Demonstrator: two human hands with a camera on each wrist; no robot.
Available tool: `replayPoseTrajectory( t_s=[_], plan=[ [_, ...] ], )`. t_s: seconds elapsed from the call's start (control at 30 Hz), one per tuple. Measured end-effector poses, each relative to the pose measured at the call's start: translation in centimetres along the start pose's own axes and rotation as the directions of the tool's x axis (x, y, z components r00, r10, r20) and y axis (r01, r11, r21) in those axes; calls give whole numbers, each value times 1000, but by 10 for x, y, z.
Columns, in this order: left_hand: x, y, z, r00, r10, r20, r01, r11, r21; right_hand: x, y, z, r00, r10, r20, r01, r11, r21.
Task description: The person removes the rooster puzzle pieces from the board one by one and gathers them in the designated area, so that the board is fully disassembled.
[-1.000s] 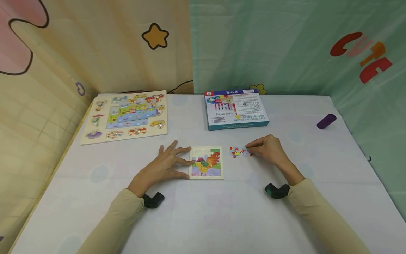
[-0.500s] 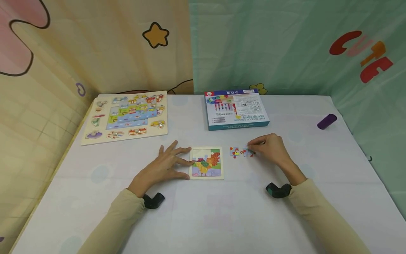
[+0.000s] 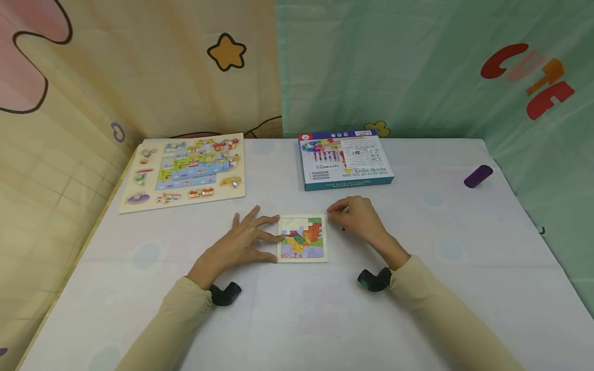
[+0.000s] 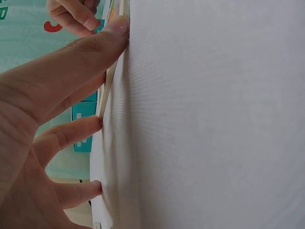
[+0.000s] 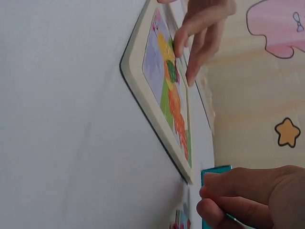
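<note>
A small square tray puzzle (image 3: 302,259) with a rooster picture lies on the white table, its top-left part showing bare board. My left hand (image 3: 238,242) is spread along its left side, thumb and fingertips at the frame. My right hand (image 3: 359,219) is beside the tray's right edge, thumb and fingers drawn together in a pinch. Whether a puzzle piece is between those fingertips, I cannot tell. Under the right hand only a red bit of a puzzle piece (image 3: 343,229) shows in the head view; in the right wrist view, red-and-blue pieces (image 5: 180,219) appear near the fingers.
A larger wooden peg puzzle board (image 3: 190,202) with smaller picture sheets on it lies at the back left. A boxed bead set (image 3: 348,184) stands at the back middle. A purple cylinder (image 3: 478,176) lies far right. Curtains border the table behind and at the sides.
My right hand has moved left from the loose puzzle pieces to the tray's right edge, now covering most of where they lay. My left hand stays in place at the tray.
</note>
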State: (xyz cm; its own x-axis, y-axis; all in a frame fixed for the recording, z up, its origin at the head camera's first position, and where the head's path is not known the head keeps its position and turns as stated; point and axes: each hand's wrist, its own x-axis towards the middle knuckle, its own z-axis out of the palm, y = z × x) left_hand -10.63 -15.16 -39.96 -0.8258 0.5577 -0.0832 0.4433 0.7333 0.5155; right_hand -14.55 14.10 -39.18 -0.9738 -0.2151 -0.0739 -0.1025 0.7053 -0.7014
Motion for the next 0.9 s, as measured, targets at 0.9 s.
replayPoseTrajectory(
  t_s=[0.9],
  plan=[
    [0,0,1,1000,-11,-1,11,1000,11,18,-43,41,986,152,75,-112,915,-387]
  ],
)
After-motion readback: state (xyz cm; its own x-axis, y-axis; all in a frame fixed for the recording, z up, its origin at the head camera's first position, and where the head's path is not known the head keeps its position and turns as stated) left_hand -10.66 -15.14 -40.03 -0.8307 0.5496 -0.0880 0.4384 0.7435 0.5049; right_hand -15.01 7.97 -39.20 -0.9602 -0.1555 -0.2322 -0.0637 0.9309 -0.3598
